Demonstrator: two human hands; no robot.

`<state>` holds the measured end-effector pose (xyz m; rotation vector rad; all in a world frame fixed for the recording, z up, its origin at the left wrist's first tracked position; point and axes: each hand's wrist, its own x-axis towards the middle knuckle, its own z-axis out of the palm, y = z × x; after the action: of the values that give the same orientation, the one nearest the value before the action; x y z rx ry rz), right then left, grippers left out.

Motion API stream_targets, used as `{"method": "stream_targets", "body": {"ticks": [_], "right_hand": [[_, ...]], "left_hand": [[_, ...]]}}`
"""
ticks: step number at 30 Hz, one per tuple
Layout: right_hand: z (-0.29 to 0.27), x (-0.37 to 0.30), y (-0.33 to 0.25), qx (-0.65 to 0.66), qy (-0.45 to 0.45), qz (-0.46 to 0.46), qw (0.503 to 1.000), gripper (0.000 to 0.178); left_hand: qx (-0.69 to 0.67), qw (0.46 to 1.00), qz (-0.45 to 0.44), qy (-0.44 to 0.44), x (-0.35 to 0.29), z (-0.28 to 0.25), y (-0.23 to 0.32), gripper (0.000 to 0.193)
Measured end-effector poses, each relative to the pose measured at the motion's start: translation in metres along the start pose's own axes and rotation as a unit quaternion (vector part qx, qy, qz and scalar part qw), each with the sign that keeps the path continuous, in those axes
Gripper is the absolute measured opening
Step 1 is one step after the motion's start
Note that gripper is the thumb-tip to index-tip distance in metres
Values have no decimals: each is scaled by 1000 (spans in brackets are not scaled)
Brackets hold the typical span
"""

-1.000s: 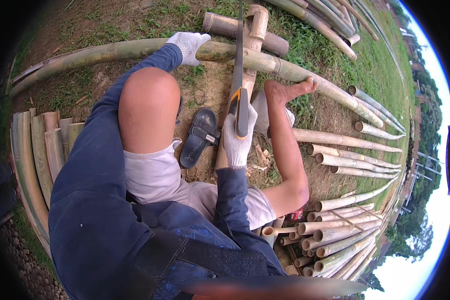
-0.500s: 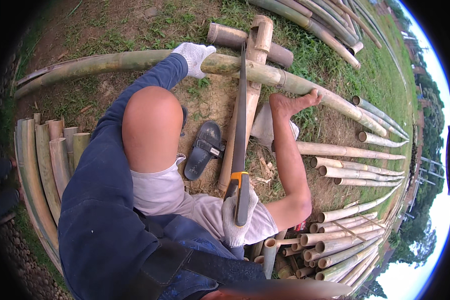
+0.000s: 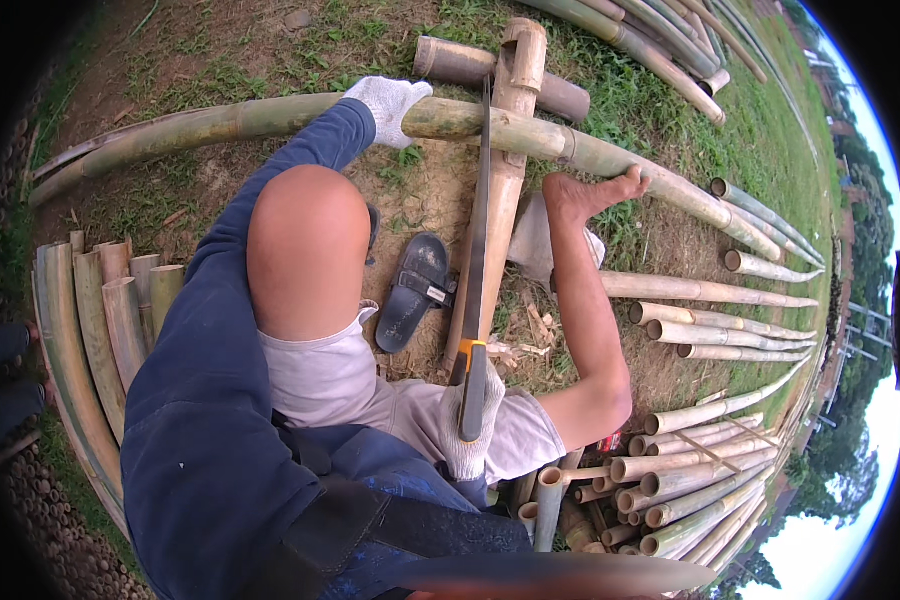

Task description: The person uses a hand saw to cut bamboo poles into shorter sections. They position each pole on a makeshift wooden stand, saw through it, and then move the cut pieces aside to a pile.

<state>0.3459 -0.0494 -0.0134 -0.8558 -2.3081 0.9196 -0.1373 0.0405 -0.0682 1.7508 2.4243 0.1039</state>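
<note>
A long greenish-tan bamboo pole [image 3: 280, 115] lies crosswise over a thick notched bamboo piece [image 3: 507, 195]. My left hand [image 3: 388, 105], in a white knit glove, is closed over the top of the pole, left of that support. In my right hand [image 3: 465, 458], gloved too, is the black-and-orange handle of a handsaw [image 3: 480, 250]. Its long blade runs away from me and crosses the pole just right of my left hand; the depth of any cut cannot be made out. My bare foot [image 3: 595, 195] presses against the pole farther right.
A short thick bamboo log [image 3: 453, 62] passes under the notched piece's far end. One black sandal [image 3: 415, 290] lies on the dirt between my legs. Cut bamboo lengths are stacked at lower right [image 3: 670, 485], far right [image 3: 670, 75] and left [image 3: 90, 300]. Shavings [image 3: 540, 330] lie near the support.
The saw handle and my right hand have swung slightly left, while the blade still crosses the pole at about the same spot. My left hand and foot keep their places; the whole view has shifted a little.
</note>
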Motion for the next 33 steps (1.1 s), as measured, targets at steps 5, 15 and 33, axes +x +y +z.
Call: {"method": "stream_targets", "body": {"ticks": [5,15,33], "right_hand": [[12,107,-11,52,-25,186,981,53],[56,130,24,128,64,36,989,62],[45,92,18,124,64,54,989,61]], "left_hand": [[0,1000,-9,-9,1,-7,3,88],[-38,997,-18,-59,3,-31,10,87],[-34,999,-15,-38,8,-26,11,81]]}}
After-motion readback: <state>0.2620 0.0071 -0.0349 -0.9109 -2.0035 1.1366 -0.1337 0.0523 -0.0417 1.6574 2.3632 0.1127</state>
